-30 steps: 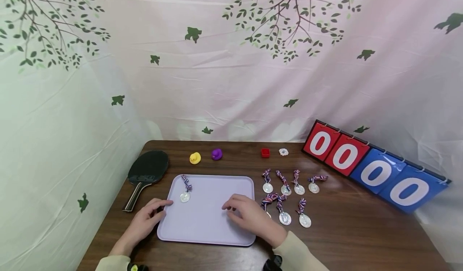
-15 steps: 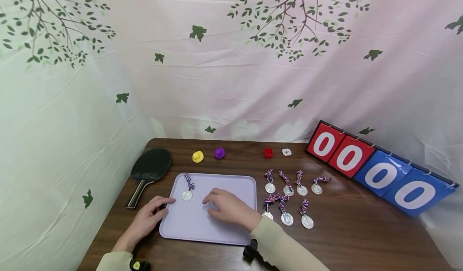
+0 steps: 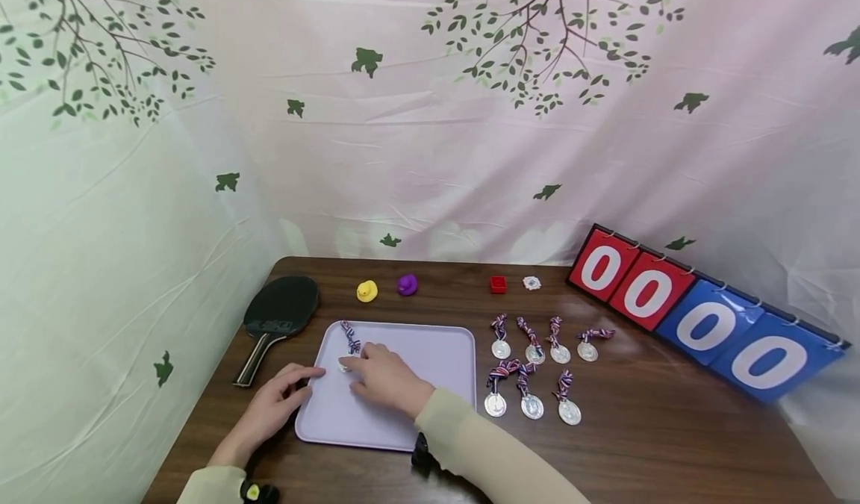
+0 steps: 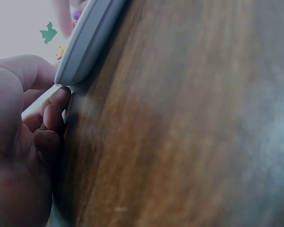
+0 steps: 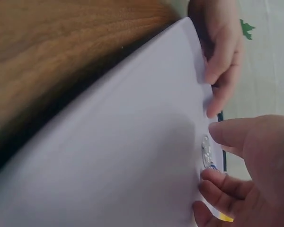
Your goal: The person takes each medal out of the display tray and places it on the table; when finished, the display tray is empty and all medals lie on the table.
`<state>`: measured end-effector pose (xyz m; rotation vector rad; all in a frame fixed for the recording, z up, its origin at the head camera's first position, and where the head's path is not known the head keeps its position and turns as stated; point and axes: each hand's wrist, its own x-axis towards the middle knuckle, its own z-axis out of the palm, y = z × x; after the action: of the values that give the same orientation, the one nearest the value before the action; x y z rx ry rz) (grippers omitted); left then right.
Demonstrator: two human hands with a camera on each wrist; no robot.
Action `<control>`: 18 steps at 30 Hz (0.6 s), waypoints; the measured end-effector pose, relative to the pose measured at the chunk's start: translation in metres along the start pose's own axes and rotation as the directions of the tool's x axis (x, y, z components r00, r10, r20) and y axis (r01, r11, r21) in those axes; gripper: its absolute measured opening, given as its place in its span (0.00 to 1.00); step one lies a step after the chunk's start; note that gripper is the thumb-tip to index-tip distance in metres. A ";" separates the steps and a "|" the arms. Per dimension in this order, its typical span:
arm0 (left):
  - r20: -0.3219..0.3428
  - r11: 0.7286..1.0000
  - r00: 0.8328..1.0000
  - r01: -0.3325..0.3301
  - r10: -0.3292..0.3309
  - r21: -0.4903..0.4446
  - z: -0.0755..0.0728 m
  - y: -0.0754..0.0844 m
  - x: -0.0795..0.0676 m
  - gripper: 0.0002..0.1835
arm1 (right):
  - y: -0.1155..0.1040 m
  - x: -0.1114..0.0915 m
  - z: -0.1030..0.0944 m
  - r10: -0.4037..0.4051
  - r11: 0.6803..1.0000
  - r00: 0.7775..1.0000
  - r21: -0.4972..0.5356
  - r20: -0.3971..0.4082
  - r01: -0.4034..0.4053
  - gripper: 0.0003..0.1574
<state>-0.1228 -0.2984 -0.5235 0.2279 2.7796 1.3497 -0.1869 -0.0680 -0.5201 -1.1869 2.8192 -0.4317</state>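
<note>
A lilac tray (image 3: 430, 336) lies on the table with a silver medal (image 3: 343, 366) on it, near its far left corner. The medal's knotted striped ribbon (image 3: 349, 335) points away from the person. Over the tray, the right hand (image 3: 390, 379) has its index fingertip at the medal, partly covering it. In the right wrist view the medal (image 5: 206, 151) shows between the thumb and the other fingers, which stand apart. The left hand (image 3: 270, 408) rests its fingertips against the tray's left rim; in the left wrist view its lower fingers (image 4: 52, 118) are loosely bent beside the tray corner.
Several silver medals (image 3: 531, 406) with knotted ribbons lie right of the tray. A table tennis bat (image 3: 281, 306) is at the left. Behind are yellow (image 3: 366, 291) and purple (image 3: 407, 285) ducks, a red square piece (image 3: 498, 285), a white piece (image 3: 531, 283) and a scoreboard (image 3: 705, 317).
The right hand has moved left across the tray to the medal. The left hand has stayed at the tray's left rim. The medal on the tray appears unmoved.
</note>
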 end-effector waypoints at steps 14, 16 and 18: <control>-0.007 1.000 1.000 -0.018 0.018 0.005 0.000 -0.002 0.001 0.15 | -0.010 0.013 0.007 0.080 0.990 0.996 -0.112 -0.040 -0.084 0.22; -0.005 1.000 1.000 -0.018 0.018 0.004 0.000 -0.002 0.001 0.15 | -0.010 0.014 0.008 0.075 0.988 0.996 -0.132 -0.038 -0.080 0.21; -0.002 1.000 1.000 -0.018 0.018 0.003 0.001 -0.003 0.001 0.15 | -0.009 0.014 0.011 0.068 0.986 0.997 -0.149 -0.038 -0.073 0.20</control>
<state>-0.1243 -0.2993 -0.5260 0.2522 2.7887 1.3501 -0.1889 -0.0863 -0.5273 -1.1086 2.9572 -0.2400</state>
